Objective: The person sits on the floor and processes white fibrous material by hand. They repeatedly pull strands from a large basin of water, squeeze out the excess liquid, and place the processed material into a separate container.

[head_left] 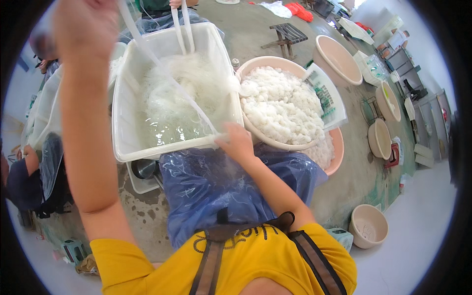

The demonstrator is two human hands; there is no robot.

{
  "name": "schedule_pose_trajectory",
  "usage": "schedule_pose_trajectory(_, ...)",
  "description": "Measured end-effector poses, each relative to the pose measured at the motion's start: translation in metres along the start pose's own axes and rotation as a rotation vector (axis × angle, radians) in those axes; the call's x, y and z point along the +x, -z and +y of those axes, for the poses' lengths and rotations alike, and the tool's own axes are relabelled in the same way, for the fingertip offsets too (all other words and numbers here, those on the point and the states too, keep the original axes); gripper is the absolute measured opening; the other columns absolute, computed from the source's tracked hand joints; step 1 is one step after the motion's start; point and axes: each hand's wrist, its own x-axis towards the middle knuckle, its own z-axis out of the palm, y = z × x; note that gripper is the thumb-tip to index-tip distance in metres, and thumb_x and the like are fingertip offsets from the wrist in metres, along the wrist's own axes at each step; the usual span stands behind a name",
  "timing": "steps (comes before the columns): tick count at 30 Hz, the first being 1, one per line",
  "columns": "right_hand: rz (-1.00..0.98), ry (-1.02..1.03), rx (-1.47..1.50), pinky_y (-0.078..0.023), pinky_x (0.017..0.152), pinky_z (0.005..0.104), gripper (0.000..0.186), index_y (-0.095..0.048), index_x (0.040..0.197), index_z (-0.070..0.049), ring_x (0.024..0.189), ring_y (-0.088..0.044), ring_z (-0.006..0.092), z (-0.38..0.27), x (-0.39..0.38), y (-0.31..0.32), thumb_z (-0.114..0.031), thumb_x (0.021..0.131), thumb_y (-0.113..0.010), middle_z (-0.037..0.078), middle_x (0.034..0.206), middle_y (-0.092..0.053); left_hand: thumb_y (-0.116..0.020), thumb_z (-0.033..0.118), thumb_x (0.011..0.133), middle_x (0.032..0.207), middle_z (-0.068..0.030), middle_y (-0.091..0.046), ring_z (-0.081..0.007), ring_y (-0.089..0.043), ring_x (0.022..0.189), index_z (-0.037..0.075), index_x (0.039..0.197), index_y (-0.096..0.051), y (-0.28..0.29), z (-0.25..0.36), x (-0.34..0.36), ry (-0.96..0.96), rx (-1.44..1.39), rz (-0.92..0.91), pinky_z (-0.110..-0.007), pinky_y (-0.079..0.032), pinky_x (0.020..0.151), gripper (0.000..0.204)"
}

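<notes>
My left hand (88, 22) is raised high at the upper left, fingers closed on a long whitish translucent strand (169, 78), though the fingertips are blurred. The strand slants down across a white rectangular tub (119, 132) of cloudy water and pale fibrous mass (177, 93) to my right hand (233, 142), which is closed on its lower part at the tub's near right corner. Beside the tub stands a pinkish basin (280, 108) heaped with white fluffy material, with a pale printed sheet (329, 98) at its right. A blue plastic cover (206, 182) lies over my lap.
Another person's hand (174, 4) holds pale strands above the tub's far end. Co-workers (24, 172) sit at the left. A folding stool (285, 37), several basins (339, 59), a red container (393, 155) and shelving (427, 113) are behind and rightward. A round basin (368, 226) sits low right.
</notes>
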Motion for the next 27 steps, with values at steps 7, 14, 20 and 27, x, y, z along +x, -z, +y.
schedule_pose_trajectory(7, -0.020, 0.047, -0.083, -0.037, 0.076, 0.0415, 0.014, -0.058, 0.075, -0.011, 0.086, -0.051, 0.0268, 0.009, -0.020, -0.014, -0.024, 0.075, -0.061, 0.008, 0.084, -0.053, -0.045, 0.022, 0.088, 0.079, -0.0012, -0.045, -0.0087, -0.045, 0.067, 0.007, 0.110, -0.045, 0.101, -0.115, -0.130, 0.489, 0.516, -0.436, -0.022, -0.041, 0.057, 0.026)
schedule_pose_trajectory(14, -0.262, -0.040, -0.144, -0.037, 0.078, 0.0409, 0.016, -0.061, 0.074, -0.009, 0.086, -0.052, 0.0277, -0.018, -0.007, 0.000, -0.024, 0.077, -0.059, 0.008, 0.088, -0.055, -0.046, 0.026, 0.090, 0.069, 0.0022, -0.042, -0.0073, -0.041, 0.061, 0.006, 0.109, -0.046, 0.075, -0.093, -0.166, 1.100, 0.013, -0.412, -0.023, -0.039, 0.059, 0.027)
schedule_pose_trajectory(20, -0.166, 0.015, -0.067, -0.039, 0.074, 0.0426, 0.016, -0.061, 0.070, -0.007, 0.086, -0.053, 0.0289, -0.010, -0.010, -0.001, -0.023, 0.073, -0.064, 0.009, 0.087, -0.058, -0.045, 0.022, 0.090, 0.069, 0.0035, -0.041, -0.0071, -0.039, 0.057, 0.005, 0.111, -0.044, 0.076, -0.085, -0.166, 1.068, 0.144, -0.391, -0.023, -0.039, 0.062, 0.028)
schedule_pose_trajectory(27, 0.280, 0.263, 0.370, -0.040, 0.088, 0.0365, 0.012, -0.059, 0.080, -0.002, 0.109, -0.049, 0.0285, -0.075, 0.049, 0.091, -0.014, 0.080, -0.058, 0.020, 0.120, -0.049, -0.042, 0.020, 0.091, 0.069, 0.0046, -0.044, -0.0067, -0.040, 0.057, 0.007, 0.113, -0.045, 0.053, -0.082, -0.183, 1.137, -0.087, -0.073, -0.024, -0.039, 0.060, 0.026)
